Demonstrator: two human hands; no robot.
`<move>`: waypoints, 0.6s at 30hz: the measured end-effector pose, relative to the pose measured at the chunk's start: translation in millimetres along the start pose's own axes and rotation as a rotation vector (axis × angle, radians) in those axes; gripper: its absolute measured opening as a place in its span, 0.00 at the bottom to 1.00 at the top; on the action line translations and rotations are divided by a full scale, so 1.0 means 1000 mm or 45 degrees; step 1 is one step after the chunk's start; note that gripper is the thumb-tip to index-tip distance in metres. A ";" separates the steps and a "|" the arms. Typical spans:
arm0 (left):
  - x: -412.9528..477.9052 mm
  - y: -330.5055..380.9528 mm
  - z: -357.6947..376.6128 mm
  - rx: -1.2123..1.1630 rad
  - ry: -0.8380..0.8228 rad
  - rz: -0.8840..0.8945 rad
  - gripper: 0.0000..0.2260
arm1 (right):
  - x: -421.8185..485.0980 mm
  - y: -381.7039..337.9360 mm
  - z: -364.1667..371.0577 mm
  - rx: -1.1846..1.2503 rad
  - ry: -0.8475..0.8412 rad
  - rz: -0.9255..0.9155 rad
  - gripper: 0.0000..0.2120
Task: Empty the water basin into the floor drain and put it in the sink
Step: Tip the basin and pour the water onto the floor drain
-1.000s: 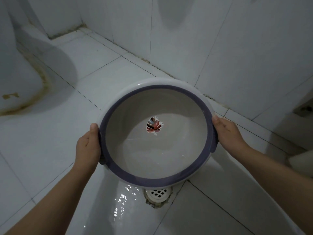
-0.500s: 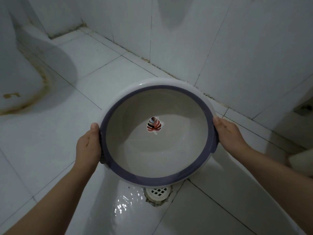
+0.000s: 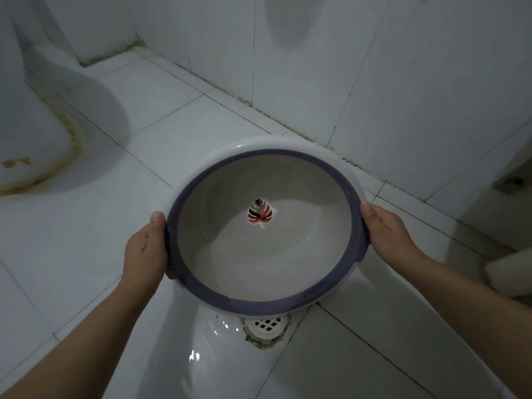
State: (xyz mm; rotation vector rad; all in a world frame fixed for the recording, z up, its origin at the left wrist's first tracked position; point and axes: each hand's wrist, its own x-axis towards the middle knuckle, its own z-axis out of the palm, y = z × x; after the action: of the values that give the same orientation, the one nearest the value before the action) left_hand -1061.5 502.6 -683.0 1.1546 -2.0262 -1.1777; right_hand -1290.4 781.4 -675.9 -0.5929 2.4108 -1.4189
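Observation:
A round white basin (image 3: 288, 272) with a purple rim and a leaf sticker on its bottom is held tilted toward me above the floor. My left hand (image 3: 145, 249) grips its left rim and my right hand (image 3: 387, 228) grips its right rim. A little water lies in the basin's lower part. Just below its near edge sits the white floor drain (image 3: 266, 325), half hidden by the rim. Wet floor tiles (image 3: 201, 352) glisten beside the drain.
A white toilet base (image 3: 26, 133) with brown stains around it stands at the left. Tiled walls (image 3: 403, 82) meet the floor right behind the basin. A pale object (image 3: 509, 275) sits at the right edge.
The basin has stayed almost still over the drain. The water level inside has dropped a little and the wet sheen on the floor has shifted.

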 end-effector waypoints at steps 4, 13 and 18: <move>0.000 -0.004 -0.002 0.034 -0.026 0.027 0.24 | -0.002 -0.002 0.000 -0.032 -0.003 -0.025 0.22; -0.002 -0.007 -0.007 0.067 -0.072 0.014 0.25 | -0.006 -0.004 -0.003 -0.246 -0.063 -0.105 0.25; -0.002 -0.007 -0.011 0.072 -0.110 0.012 0.24 | -0.008 -0.003 -0.006 -0.300 -0.123 -0.075 0.11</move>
State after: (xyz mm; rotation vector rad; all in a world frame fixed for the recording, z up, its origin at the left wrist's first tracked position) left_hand -1049.5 498.4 -683.7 1.1379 -2.1400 -1.1915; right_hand -1285.1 788.8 -670.4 -0.7745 2.5192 -1.1066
